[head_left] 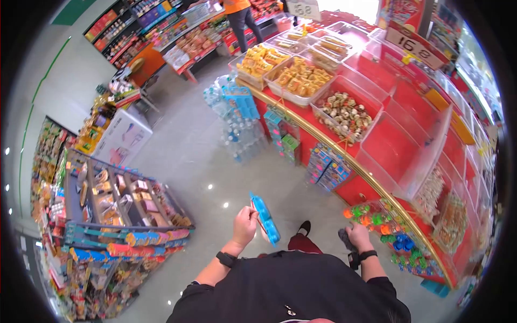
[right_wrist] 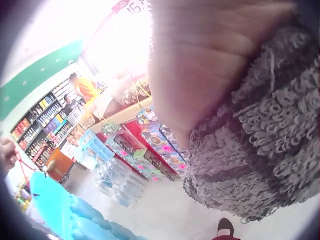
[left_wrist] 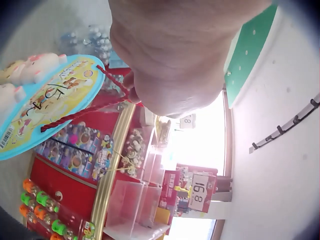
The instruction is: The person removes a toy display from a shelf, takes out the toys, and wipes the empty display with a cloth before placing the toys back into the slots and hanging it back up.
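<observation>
A shop with a grey floor (head_left: 199, 145) surrounds the person, its shelves (head_left: 126, 199) standing to the left and more goods along the far wall. The left hand (head_left: 245, 226) pinches the red cord (left_wrist: 82, 111) of a blue pack (head_left: 265, 219), which hangs tilted from it in the air in front of the body. The pack's printed face bears a barcode and handwritten dark figures. The right hand (head_left: 358, 237) grips a grey cloth (head_left: 346, 239), looped and shaggy, near the desk (head_left: 355, 198). Small packs with green, orange and blue toys (head_left: 371, 216) hang along the desk's gold edge, and boxed packs (head_left: 327, 167) hang farther along. On top, clear trays (head_left: 344, 110) hold wrapped snacks, beneath a sign (head_left: 412, 44) reading 16.8. Bottled water (head_left: 242, 137) stands beside the desk's far end; beyond is someone in an orange top (head_left: 236, 6).
</observation>
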`<state>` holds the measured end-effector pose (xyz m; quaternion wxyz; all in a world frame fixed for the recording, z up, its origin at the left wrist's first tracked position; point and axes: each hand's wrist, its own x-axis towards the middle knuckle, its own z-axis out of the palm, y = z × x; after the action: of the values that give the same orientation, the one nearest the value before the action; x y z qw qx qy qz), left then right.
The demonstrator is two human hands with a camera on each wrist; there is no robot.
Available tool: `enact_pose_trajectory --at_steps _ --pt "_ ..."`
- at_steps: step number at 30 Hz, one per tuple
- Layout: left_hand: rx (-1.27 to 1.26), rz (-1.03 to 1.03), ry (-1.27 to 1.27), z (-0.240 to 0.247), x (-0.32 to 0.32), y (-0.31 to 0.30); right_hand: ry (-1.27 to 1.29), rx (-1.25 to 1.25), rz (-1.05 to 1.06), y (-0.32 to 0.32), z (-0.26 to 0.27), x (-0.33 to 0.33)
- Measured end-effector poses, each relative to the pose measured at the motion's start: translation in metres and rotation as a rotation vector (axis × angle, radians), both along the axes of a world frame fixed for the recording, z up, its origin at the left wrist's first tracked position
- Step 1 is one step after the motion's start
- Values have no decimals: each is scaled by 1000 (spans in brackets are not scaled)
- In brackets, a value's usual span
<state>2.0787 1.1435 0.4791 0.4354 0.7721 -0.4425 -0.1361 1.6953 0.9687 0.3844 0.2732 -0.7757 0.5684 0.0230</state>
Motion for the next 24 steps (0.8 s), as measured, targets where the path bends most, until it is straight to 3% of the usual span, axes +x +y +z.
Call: enact_pose_trajectory --at_steps 5,10,12,17,22,24 --pt "23 90 -34 -4 19 -34 -194 -42 176 -104 11 90" --pt "3 122 22 -5 51 -80 -456 40 290 -165 35 196" --pt "19 130 42 -4 62 -99 -428 57 325 -184 47 233" --pt "-18 73 109 -23 88 -140 -396 149 244 -231 53 321" --pt "-21 -49 120 -44 126 -174 -346 152 147 -278 18 402" --pt "-11 -57 201 -57 138 -178 -389 201 -15 -297 13 439"
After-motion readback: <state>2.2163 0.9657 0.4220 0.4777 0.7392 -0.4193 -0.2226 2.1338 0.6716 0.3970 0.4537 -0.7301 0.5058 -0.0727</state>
